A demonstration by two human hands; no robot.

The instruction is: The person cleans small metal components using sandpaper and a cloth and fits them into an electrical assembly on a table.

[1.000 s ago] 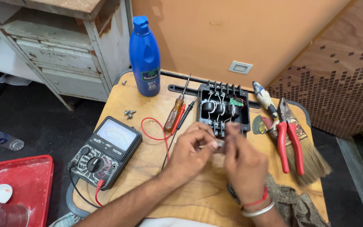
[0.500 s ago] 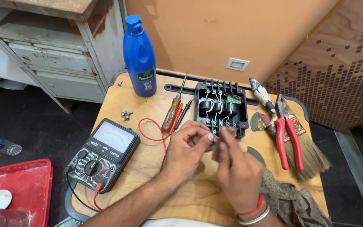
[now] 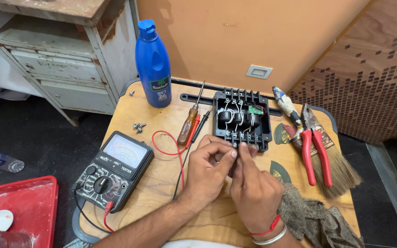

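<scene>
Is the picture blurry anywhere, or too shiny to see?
Head view: sharp and evenly lit, with soft shadows under the left hand and right hand; a pale sheen lies on the meter window; whatever the fingertips pinch beside the black box is hidden.

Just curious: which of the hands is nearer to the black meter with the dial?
Left. The left hand is nearest the meter, just right of it; the right hand is farther right, beyond the left.

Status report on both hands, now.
Left hand and right hand together, fingertips at the near edge of the black housing. Any grip hidden. Screwdriver lies beside, untouched.
</scene>
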